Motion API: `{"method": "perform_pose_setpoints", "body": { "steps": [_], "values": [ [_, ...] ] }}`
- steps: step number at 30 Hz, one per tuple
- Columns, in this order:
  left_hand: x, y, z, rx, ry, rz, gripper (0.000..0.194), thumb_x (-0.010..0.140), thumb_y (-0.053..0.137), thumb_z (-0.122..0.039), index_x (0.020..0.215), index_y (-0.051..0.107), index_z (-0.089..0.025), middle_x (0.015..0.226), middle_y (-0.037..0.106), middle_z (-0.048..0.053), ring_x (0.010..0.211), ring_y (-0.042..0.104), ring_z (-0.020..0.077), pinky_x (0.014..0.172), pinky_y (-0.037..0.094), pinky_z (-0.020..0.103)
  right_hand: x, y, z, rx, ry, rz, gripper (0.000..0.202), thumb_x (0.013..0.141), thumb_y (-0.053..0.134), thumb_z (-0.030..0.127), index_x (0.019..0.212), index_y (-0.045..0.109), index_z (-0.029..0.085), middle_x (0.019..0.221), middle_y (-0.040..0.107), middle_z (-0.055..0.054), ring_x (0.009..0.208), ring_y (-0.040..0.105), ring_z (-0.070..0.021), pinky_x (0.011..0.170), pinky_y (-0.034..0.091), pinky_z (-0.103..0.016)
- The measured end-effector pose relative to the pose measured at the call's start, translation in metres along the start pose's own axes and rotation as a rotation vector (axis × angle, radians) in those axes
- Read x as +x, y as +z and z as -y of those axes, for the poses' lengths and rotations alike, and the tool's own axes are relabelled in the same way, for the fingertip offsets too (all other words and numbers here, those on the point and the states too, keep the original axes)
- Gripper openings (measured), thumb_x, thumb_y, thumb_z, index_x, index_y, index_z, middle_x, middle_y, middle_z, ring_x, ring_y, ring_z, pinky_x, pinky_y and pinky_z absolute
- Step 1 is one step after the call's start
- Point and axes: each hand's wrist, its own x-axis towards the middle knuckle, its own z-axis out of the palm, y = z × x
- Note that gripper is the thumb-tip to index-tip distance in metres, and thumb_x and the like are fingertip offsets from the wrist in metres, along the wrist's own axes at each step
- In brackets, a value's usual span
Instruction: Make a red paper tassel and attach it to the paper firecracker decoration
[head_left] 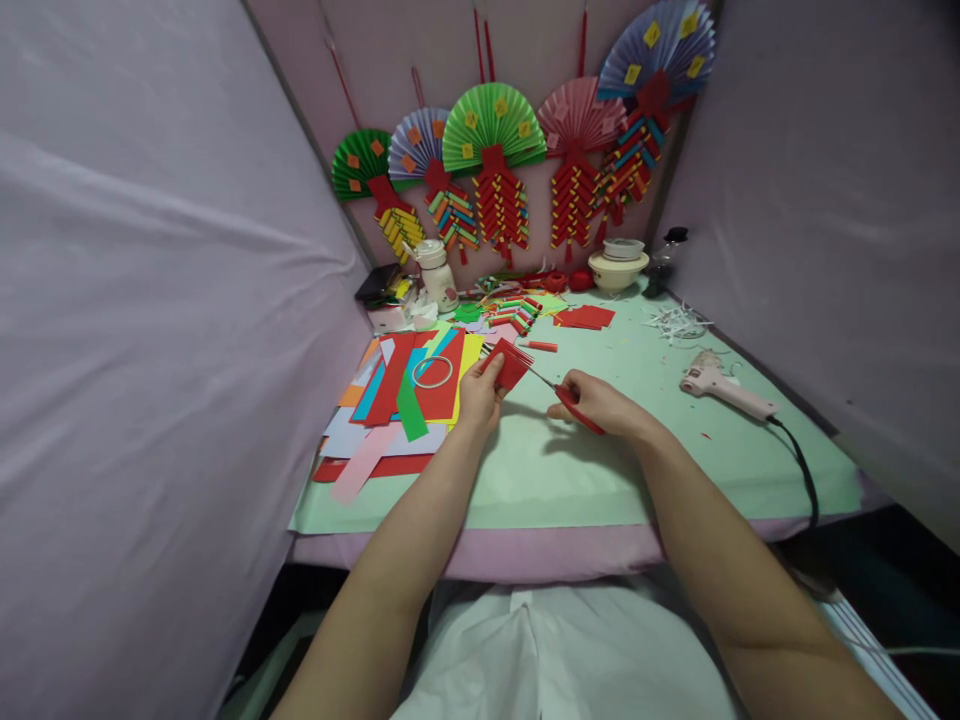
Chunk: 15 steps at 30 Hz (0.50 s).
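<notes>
My left hand [482,393] pinches a small piece of red paper [511,366] whose upper right edge is cut into thin strips. My right hand [598,402] is closed around the red handles of a pair of scissors [571,400]. The scissor blades point up and left, their tips at the fringed edge of the paper. Whether the blades are open or closed is too small to tell. Just behind the paper, a short orange-red stick [543,346] lies on the green table cover [570,480].
Coloured paper strips [409,400] with a white ring [433,372] lie at the left. A glue gun [724,390] with a black cord is at the right. Behind stand a white jar [436,275] and stacked bowls [616,268]. Paper fans [495,125] hang on the back wall.
</notes>
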Motion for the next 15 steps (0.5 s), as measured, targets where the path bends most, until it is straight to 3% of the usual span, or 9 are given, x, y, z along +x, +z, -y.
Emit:
{"method": "perform_pose_setpoints", "body": {
  "steps": [15],
  "values": [
    [-0.0004, 0.0008, -0.0009, -0.004, -0.019, 0.0, 0.031, 0.066, 0.076, -0.03, 0.09, 0.065, -0.013, 0.09, 0.068, 0.007, 0.08, 0.065, 0.0158, 0.079, 0.052, 0.031, 0.0004, 0.0002, -0.0024, 0.034, 0.009, -0.007, 0.043, 0.062, 0.065, 0.057, 0.075, 0.044, 0.021, 0.07, 0.055, 0.002, 0.058, 0.044, -0.012, 0.051, 0.029, -0.024]
  ]
}}
